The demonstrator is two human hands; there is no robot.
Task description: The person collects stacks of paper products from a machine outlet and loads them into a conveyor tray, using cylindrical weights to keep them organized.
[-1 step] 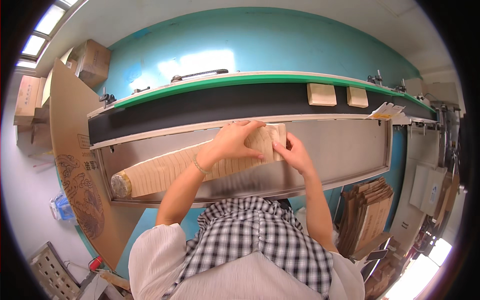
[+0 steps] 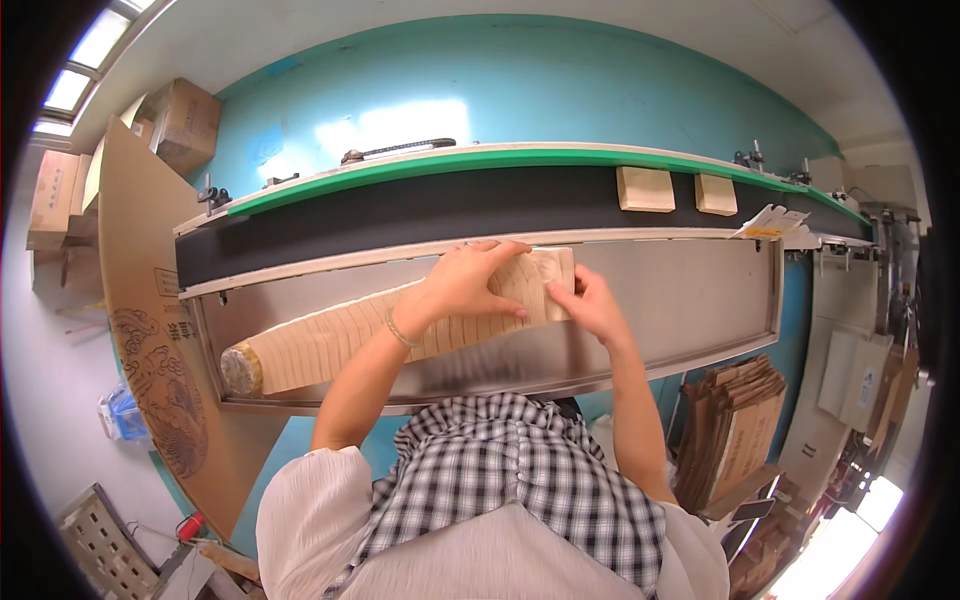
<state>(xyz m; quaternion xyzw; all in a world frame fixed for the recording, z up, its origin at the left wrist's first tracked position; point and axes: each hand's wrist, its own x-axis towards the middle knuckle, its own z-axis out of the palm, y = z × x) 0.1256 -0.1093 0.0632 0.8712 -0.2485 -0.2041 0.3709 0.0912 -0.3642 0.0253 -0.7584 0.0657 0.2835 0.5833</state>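
A long row of flat, cream-coloured packs (image 2: 330, 343), pressed face to face, lies slantwise in a metal tray (image 2: 690, 290) before me. My left hand (image 2: 468, 282) spans the row near its right end, thumb on the near side and fingers over the far side. At that right end, my right hand (image 2: 590, 303) grips the end pack (image 2: 555, 268) with its thumb on the face. Its other fingers are partly hidden behind the pack. A rounded piece with a clear, yellowish wrapping (image 2: 240, 368) sits against the row's left end.
Beyond the tray runs a black conveyor belt (image 2: 400, 217) with a green edge strip (image 2: 480, 160). Two cream packs (image 2: 646, 189) rest on it at the right. A printed cardboard sheet (image 2: 150, 300) stands at the left; flattened cartons (image 2: 735, 430) lean at the lower right.
The two packs on the belt have shifted very slightly to the right. My hands and the row look almost the same.
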